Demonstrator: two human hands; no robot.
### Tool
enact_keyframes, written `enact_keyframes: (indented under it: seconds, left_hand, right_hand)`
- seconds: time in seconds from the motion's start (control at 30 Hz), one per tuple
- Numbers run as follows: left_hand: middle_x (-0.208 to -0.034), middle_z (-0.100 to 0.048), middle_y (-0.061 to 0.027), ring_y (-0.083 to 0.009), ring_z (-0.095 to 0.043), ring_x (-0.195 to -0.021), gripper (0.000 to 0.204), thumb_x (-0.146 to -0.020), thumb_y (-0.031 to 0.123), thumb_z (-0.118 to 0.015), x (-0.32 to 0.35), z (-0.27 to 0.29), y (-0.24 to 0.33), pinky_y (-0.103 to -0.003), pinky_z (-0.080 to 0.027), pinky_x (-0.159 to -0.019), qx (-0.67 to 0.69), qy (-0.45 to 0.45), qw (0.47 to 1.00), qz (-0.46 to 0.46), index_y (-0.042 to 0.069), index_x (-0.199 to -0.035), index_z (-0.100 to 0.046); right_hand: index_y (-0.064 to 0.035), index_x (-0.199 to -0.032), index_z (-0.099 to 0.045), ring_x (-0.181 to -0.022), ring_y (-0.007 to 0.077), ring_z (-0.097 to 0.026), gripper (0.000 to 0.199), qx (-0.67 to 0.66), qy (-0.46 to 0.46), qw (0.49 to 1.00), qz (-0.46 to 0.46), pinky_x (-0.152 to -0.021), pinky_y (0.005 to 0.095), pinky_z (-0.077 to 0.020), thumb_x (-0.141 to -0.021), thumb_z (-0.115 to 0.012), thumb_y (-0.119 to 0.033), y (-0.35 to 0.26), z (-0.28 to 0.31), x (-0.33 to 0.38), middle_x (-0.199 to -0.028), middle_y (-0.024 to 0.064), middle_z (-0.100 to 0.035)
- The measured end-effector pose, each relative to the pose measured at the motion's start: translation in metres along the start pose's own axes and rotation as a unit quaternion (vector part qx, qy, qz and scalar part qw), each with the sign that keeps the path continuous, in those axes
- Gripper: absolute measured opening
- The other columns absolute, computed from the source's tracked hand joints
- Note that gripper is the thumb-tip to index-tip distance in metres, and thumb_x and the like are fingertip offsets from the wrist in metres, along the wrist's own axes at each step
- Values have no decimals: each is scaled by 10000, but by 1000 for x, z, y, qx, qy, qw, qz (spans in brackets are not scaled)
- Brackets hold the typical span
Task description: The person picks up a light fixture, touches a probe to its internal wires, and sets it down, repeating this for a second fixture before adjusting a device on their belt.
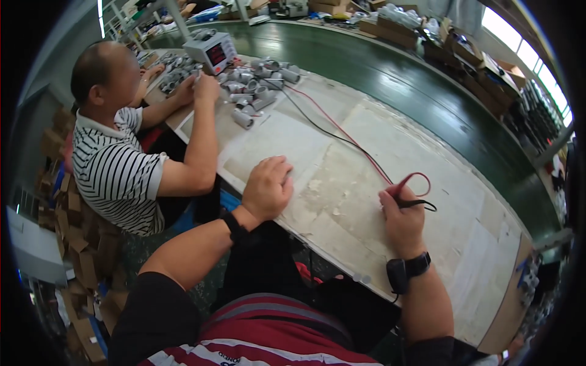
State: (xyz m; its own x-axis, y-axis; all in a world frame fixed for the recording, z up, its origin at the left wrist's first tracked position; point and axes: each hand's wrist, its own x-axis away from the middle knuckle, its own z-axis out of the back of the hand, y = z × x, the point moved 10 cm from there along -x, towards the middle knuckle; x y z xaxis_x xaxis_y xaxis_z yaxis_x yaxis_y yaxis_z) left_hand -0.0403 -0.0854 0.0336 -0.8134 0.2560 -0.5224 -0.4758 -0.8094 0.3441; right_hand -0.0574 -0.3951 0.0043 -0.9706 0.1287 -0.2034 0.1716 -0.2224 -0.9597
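My right hand [404,222] is closed around the ends of a red lead [342,130] and a black lead [311,121], above the right part of the worktable [366,143]. A short loop of each stands out beyond the fingers. Both leads run back across the tabletop to a heap of grey cylindrical parts [261,94]. My left hand [267,189] is at the table's near edge, fingers curled and thumb against them. A small dark spot shows between thumb and forefinger; whether it is an object is unclear.
Behind the heap stands a grey bench instrument [213,53] with a lit display. At my left a person in a striped shirt [119,165] handles something small beside more grey parts [177,73]. Cardboard boxes [79,256] crowd the floor at left; cartons [390,30] line the far wall.
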Motion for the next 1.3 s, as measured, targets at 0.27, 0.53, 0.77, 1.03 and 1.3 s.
enact_keyframes:
  seconds: [0.27,0.53,0.77,1.03,1.3]
  left_hand:
    - [-1212,-662,-227,-414,-615,-1148,240,-850,127,-679,-1,3,-6,-486,-481,-1038,-8,20,1000,-8,14,-1062,-682]
    - [-1168,-641,-208,-404,-606,-1136,216,-823,127,-663,1,4,-11,-502,-473,-1035,8,6,1000,1,23,-1012,-646]
    - [-1126,-625,-194,-392,-599,-1134,175,-808,131,-645,10,0,-17,-490,-461,-1029,28,41,998,29,33,-952,-626]
    - [-1058,-616,-170,-354,-581,-1104,158,-813,149,-645,14,5,-16,-437,-442,-1018,39,61,997,41,30,-916,-650]
    - [-1042,-623,-165,-341,-583,-1065,164,-824,168,-613,11,12,-14,-440,-449,-991,60,65,996,32,38,-913,-657]
  right_hand:
    - [-60,-1026,-680,-635,85,-576,61,-61,0,994,-88,-557,237,-450,-987,-715,-90,15,1,0,-790,10,-666]
    - [-52,-1014,-666,-609,79,-544,46,-74,45,992,-89,-531,234,-429,-996,-694,-84,24,6,1,-772,13,-649]
    - [-91,-992,-630,-565,76,-506,100,-78,9,994,-72,-479,227,-391,-1029,-667,-175,44,11,-9,-757,0,-616]
    - [-39,-907,-616,-676,138,-544,155,2,35,994,-99,-585,278,-428,-970,-643,-179,-31,-12,11,-800,16,-614]
    - [-105,-1029,-626,-554,98,-516,132,-68,90,988,-104,-457,238,-399,-1055,-633,-234,49,40,-16,-750,14,-613]
